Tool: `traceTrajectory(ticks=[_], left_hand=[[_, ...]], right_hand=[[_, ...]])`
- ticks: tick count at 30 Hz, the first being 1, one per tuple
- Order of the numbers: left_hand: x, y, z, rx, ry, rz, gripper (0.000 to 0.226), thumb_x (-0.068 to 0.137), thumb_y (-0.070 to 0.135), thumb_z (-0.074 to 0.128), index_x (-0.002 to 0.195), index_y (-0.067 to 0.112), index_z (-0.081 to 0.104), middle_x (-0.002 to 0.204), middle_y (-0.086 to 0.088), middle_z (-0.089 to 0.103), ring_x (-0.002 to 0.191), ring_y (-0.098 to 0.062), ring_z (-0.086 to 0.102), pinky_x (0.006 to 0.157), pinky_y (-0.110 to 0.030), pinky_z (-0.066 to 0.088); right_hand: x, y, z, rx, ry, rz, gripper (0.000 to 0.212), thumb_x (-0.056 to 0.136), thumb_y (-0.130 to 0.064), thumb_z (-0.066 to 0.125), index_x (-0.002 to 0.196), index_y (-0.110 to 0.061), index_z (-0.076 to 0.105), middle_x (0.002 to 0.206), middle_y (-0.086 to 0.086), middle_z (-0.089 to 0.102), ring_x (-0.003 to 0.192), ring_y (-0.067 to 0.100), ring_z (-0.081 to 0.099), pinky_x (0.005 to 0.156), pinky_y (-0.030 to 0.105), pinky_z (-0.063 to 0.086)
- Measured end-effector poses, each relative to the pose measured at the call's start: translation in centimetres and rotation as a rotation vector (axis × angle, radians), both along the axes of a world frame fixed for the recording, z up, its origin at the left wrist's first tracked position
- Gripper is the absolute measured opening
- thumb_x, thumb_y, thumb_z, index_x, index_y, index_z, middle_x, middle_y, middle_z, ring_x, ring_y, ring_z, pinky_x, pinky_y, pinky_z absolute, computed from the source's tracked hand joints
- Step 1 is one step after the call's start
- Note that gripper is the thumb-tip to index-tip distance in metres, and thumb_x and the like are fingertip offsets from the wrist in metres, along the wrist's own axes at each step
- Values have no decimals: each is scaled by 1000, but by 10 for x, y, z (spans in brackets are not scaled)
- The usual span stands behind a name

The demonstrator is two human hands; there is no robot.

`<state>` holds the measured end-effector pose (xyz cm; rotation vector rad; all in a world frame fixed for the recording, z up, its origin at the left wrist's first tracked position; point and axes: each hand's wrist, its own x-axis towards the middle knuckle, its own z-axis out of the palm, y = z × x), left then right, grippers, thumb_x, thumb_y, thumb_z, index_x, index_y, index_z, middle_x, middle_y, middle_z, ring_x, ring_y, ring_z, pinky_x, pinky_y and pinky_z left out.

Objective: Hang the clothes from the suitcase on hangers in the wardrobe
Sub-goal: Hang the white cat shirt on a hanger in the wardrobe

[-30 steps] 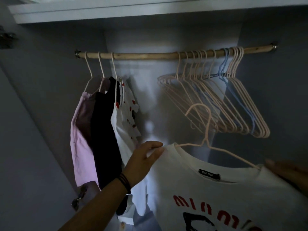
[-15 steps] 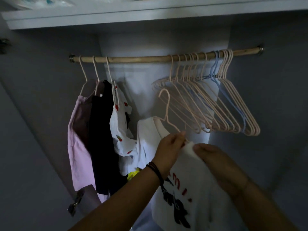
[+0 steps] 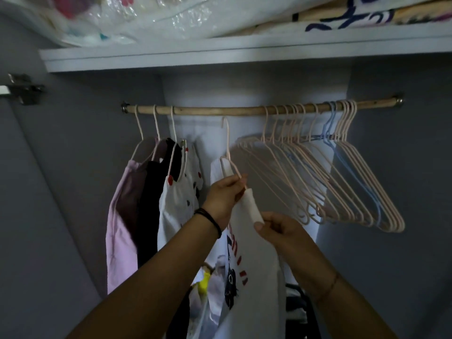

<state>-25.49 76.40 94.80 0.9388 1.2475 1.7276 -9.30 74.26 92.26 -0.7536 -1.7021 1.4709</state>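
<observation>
You have turned the white T-shirt (image 3: 254, 277) from facing you to edge-on and lifted it. Its pink hanger (image 3: 227, 143) now rides with the hook just under the wooden rod (image 3: 220, 110), in the gap between the hung clothes and the spare hangers. It looks not yet hooked over, so this piece is one short lift from done.

Your left hand (image 3: 223, 196) pinches the hanger's arm at the shirt's neck. Your right hand (image 3: 278, 231) pinches the lower shoulder end.

Three garments already hang at the left: one pink top (image 3: 122, 216), one black top (image 3: 149, 204) and one spotted white top (image 3: 176, 206). The empty hangers (image 3: 318, 179) number well over ten, mostly pink with some blue, and overlap too tightly for an exact count.
</observation>
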Motion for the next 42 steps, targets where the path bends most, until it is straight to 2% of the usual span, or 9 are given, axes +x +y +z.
traceTrajectory(ticks=[3, 9, 12, 19, 27, 32, 35, 38, 42], left_hand=[[-15, 8, 12, 2, -53, 11, 21, 95, 7, 51, 113, 9, 61, 78, 5, 60, 71, -6, 53, 62, -10, 46], [-38, 21, 32, -51, 5, 46, 25, 95, 22, 53, 118, 13, 61, 101, 4, 59, 95, -13, 55, 80, -24, 43], [-55, 23, 32, -58, -5, 65, 17, 95, 23, 53, 106, 16, 65, 91, 1, 57, 79, -10, 52, 67, -20, 45], [-83, 29, 37, -39, -23, 114, 11, 94, 21, 56, 96, 20, 67, 83, -3, 58, 67, -12, 46, 59, -20, 38], [-114, 43, 41, -101, -64, 90, 33, 98, 17, 49, 127, 5, 56, 76, -4, 68, 62, -12, 60, 50, -17, 44], [-128, 46, 22, -96, -179, 123, 30, 97, 11, 49, 124, -2, 56, 107, -13, 58, 71, -17, 58, 71, -26, 51], [-136, 43, 17, -92, -182, 167, 14, 95, 10, 51, 98, 4, 64, 100, -16, 60, 81, -25, 58, 88, -38, 47], [-148, 38, 9, -134, -146, 209, 24, 93, 13, 56, 111, -1, 64, 117, -21, 62, 106, -36, 59, 102, -47, 44], [-149, 26, 2, -144, -78, 175, 32, 92, 19, 59, 120, 3, 63, 116, -17, 65, 105, -34, 63, 95, -44, 51]], right_hand=[[-13, 1, 2, 84, -7, -20, 31, 88, -34, 61, 93, -4, 64, 91, 31, 60, 79, 40, 60, 73, 45, 52], [-53, 17, 22, 174, 110, -103, 30, 95, -19, 52, 84, 9, 52, 74, 32, 47, 61, 22, 44, 55, 28, 39], [-70, 17, 20, 164, 158, -83, 35, 94, -23, 54, 86, 11, 52, 79, 38, 47, 62, 25, 46, 54, 28, 39], [-100, 22, 18, 193, 207, -84, 25, 95, -16, 53, 84, 6, 56, 78, 32, 55, 62, 21, 52, 57, 27, 45], [-139, 34, 14, 177, 211, -90, 26, 95, -18, 53, 74, -3, 52, 68, 10, 48, 63, 14, 46, 58, 24, 39], [-156, 37, -3, 142, 169, -77, 33, 96, -16, 52, 63, -18, 46, 57, -7, 38, 48, -1, 35, 51, 13, 31], [-168, 38, -13, 134, 136, -51, 28, 96, -18, 51, 70, -10, 51, 62, -4, 42, 55, 3, 39, 57, 15, 35], [-177, 35, -21, 116, 131, -24, 26, 96, -19, 52, 78, 0, 54, 65, 0, 43, 57, 5, 40, 60, 20, 36], [-178, 29, -24, 97, 141, 8, 20, 96, -19, 53, 83, -4, 57, 64, -4, 46, 55, 0, 42, 60, 16, 38]])
